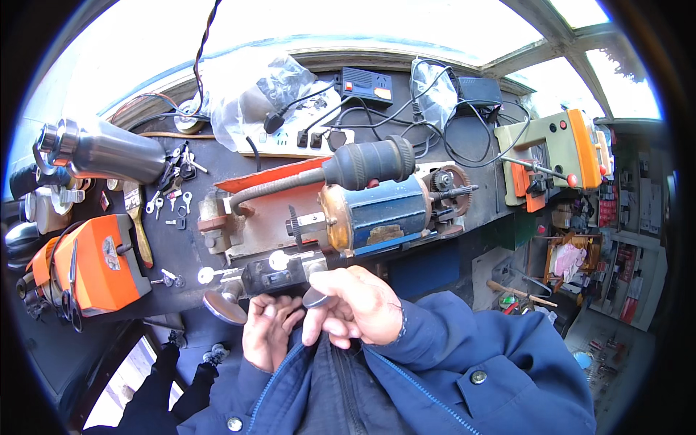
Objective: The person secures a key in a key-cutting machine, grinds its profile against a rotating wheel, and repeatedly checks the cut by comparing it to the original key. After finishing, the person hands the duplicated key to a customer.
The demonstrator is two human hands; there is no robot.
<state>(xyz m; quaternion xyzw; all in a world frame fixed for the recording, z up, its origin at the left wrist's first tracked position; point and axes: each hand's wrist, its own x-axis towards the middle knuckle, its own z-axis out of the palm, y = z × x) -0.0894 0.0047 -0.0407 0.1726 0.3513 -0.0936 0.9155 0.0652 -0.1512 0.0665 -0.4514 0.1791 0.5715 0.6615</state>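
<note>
In front of me stands a key cutting machine with a blue motor [388,216] and a toothed cutter wheel [295,226]. One key [206,275] sits at the left clamp [233,281], and a second key [278,259] shows at the right clamp [313,262]. My right hand [362,304] grips the right clamp's metal knob [315,298] between thumb and fingers. Just left of it, my left hand [268,333] is at the machine's front edge, fingers loosely bent and apart, holding nothing visible. Beside it is the left clamp's round knob [225,308].
A black lamp [370,163] on a bent arm overhangs the motor. On the left are an orange machine [112,264], scissors [72,290], a brush [136,217], loose keys [187,199] and a steel bottle [116,152]. Behind runs a power strip [290,143] with tangled cords; another machine [544,159] stands right.
</note>
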